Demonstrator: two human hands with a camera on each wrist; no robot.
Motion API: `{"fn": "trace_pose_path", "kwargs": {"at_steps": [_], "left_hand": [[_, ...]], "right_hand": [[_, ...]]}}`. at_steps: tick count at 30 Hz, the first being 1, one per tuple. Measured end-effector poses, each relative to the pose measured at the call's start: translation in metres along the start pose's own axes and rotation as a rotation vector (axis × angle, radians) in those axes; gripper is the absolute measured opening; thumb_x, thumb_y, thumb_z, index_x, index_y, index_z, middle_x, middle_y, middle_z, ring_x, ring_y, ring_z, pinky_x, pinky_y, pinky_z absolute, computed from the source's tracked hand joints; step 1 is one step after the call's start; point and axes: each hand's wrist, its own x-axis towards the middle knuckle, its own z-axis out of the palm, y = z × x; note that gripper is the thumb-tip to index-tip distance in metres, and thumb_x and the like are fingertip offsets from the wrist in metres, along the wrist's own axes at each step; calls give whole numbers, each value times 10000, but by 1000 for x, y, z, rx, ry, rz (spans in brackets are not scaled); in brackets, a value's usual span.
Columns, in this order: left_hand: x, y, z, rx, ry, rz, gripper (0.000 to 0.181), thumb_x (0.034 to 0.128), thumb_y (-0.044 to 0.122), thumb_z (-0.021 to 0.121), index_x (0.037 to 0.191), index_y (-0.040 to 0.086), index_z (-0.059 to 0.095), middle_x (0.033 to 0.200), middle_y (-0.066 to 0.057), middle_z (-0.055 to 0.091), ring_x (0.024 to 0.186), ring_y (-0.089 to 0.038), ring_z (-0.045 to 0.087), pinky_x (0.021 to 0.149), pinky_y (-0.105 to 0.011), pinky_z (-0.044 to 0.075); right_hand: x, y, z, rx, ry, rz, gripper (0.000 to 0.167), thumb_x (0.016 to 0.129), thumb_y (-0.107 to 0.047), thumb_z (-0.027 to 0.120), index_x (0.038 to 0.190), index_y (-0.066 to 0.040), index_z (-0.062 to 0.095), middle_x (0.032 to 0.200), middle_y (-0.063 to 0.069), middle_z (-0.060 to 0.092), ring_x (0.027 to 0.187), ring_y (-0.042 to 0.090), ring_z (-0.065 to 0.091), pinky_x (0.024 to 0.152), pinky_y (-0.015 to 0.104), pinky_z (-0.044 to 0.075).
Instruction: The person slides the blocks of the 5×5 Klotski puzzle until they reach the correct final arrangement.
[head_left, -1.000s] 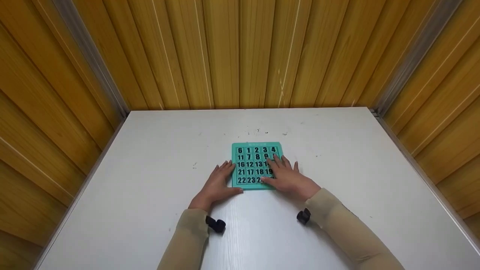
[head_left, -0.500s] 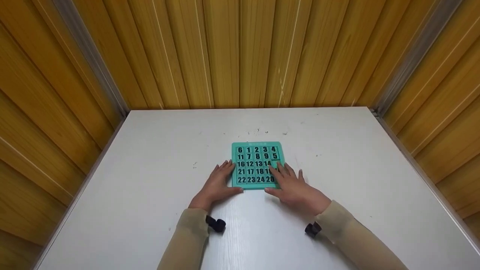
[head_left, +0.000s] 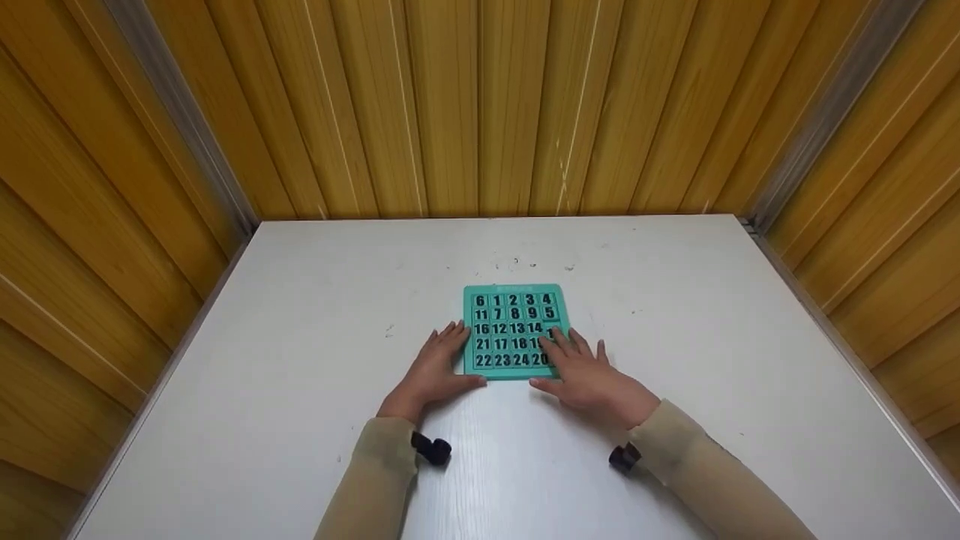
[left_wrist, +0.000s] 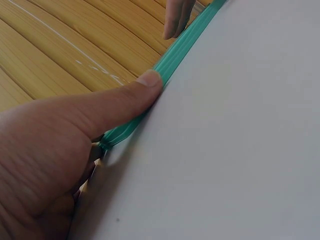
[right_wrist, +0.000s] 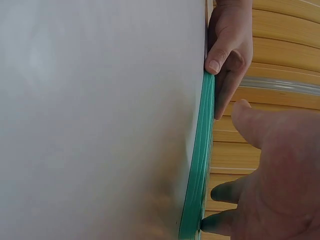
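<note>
A teal number slide puzzle [head_left: 514,335] lies flat on the white table, its black-numbered tiles set in a grid. Around its near left corner, my left hand [head_left: 436,369] holds the frame, fingers along the left side and thumb on the near edge. The left wrist view shows that thumb [left_wrist: 127,97] against the frame's teal side [left_wrist: 175,55]. My right hand [head_left: 592,375] lies over the near right part with spread fingers, its fingertips at the right-hand columns. Those fingers partly cover tiles below the 5 tile [head_left: 550,313]. In the right wrist view, the right thumb [right_wrist: 245,117] is off the frame.
The white table [head_left: 337,300] has small dark marks behind the puzzle. Yellow wood-patterned panels [head_left: 442,112] enclose it at the back and both sides. A small black camera sits on each wrist, the left camera [head_left: 433,448] and the right camera [head_left: 624,457].
My right hand has drawn back toward me and right, uncovering the 5 and 14 tiles. In the last half second a partly covered right-column tile has shifted slightly away from me. My left hand stays put.
</note>
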Motion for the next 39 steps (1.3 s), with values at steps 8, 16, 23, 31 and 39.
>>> {"fn": "trace_pose_path", "kwargs": {"at_steps": [8, 16, 23, 31, 39], "left_hand": [[1, -2, 1, 2, 0, 11, 972, 814, 434, 850, 1584, 66, 386, 1680, -123, 329, 1601, -296, 225, 1350, -475, 93], [1, -2, -1, 3, -10, 25, 986, 812, 435, 852, 1583, 46, 377, 1680, -128, 325, 1603, -300, 219, 1349, -479, 95], [-1, -2, -2, 2, -6, 18, 979, 815, 433, 847, 1585, 51, 378, 1685, -122, 320, 1604, -294, 217, 1350, -470, 92], [-1, -2, -2, 1, -5, 8, 993, 806, 427, 853, 1589, 56, 369, 1692, -117, 303, 1606, -289, 212, 1350, -467, 93], [-1, -2, -2, -12, -12, 5, 995, 806, 426, 856, 1590, 57, 367, 1700, -110, 287, 1605, -290, 212, 1350, -465, 92]], "right_hand": [[15, 5, -2, 0, 28, -9, 888, 1000, -619, 523, 1656, -119, 193, 1748, 147, 60, 1612, 424, -25, 1230, 777, -37], [-2, 4, 1, 21, 17, -21, 872, 1003, -596, 537, 1664, -163, 168, 1753, 135, 17, 1615, 413, -32, 1233, 772, -34], [-29, -2, 5, -4, -19, -31, 857, 997, -565, 572, 1653, -142, 218, 1744, 158, 89, 1610, 432, 13, 1214, 799, -12], [-34, -3, 8, -46, -36, -21, 862, 997, -591, 551, 1653, -143, 217, 1746, 139, 97, 1611, 424, 28, 1225, 787, -11], [-20, 2, 6, -36, -15, -22, 874, 1000, -608, 533, 1650, -118, 216, 1746, 154, 71, 1609, 433, 4, 1220, 791, -19]]}}
